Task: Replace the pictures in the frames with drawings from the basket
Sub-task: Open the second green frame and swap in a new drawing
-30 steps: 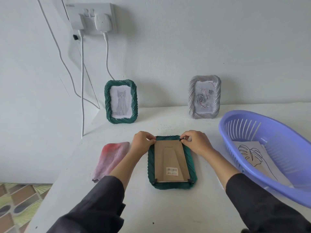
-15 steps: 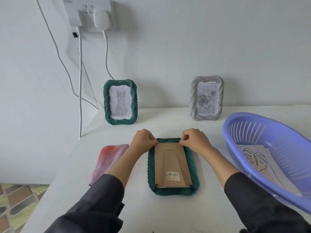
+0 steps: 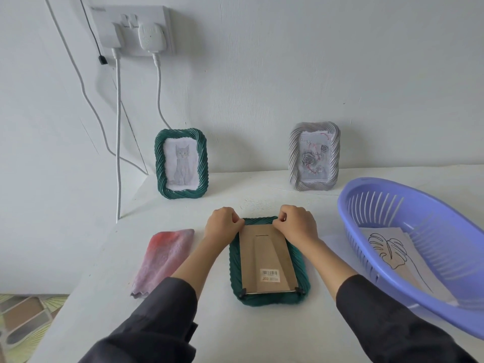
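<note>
A green frame (image 3: 302, 273) lies face down on the white table (image 3: 104, 305), its brown backing board (image 3: 265, 260) facing up. My left hand (image 3: 222, 226) pinches at the board's far left corner, and my right hand (image 3: 296, 224) pinches at its far right corner. Two black clips still hold the board's near edge. A second green frame (image 3: 181, 163) with a cat picture stands against the wall. A grey frame (image 3: 313, 156) with a rose picture stands to its right. The purple basket (image 3: 387, 205) at the right holds a leaf drawing (image 3: 390, 250).
A pink and red cloth (image 3: 165, 258) lies left of the flat frame. A wall socket (image 3: 133, 30) with two plugs sends white cables down past the table's left edge. A sheet of white paper (image 3: 336, 244) lies between frame and basket.
Both hands stay at the far corners of the backing board with only small finger shifts. My head has tilted a little, so the scene sits slightly differently.
</note>
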Tool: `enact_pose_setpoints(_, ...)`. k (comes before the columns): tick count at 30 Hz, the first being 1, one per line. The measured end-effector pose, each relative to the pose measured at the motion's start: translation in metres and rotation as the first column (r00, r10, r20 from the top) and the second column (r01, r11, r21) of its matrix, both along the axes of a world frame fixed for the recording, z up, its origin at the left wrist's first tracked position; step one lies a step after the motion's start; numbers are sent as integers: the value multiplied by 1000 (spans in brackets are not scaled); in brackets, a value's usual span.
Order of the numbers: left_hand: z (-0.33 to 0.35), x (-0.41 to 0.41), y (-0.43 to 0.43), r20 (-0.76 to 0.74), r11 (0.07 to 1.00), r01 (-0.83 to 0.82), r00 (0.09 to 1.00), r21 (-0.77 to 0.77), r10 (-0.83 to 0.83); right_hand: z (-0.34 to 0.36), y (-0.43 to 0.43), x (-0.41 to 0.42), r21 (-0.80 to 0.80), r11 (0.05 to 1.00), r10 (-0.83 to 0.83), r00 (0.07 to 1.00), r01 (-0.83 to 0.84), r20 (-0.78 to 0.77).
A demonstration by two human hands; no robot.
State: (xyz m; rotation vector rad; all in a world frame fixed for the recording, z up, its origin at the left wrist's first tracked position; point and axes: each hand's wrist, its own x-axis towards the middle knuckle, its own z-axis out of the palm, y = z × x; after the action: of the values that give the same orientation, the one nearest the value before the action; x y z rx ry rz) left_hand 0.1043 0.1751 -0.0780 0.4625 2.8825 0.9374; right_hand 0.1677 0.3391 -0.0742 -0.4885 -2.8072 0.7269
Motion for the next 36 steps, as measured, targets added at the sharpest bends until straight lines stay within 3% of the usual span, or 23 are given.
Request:
enact_pose_setpoints(6, -10, 4, -4, -18, 994, 22, 1000, 105, -20, -6, 6, 12, 79, 997, 14, 999, -12, -29)
enact_pose_setpoints(11, -12, 23, -8, 2, 976, 67, 998, 205, -68, -8, 7, 32, 70, 994, 80, 996, -82, 38)
enact_pose_setpoints(18, -18, 62, -30, 37, 974, 74, 996, 215, -84, -8, 4, 75, 10, 975, 223, 975, -223, -9)
enact_pose_setpoints(28, -16, 108, -60, 107, 937, 169, 972, 306, -210, -24, 6, 137, -234, 907, 351, 936, -350, -43)
enact_pose_setpoints(36, -16, 120, -66, 90, 945, 202, 969, 259, -231, -27, 2, 149, -154, 922, 350, 934, -356, -65)
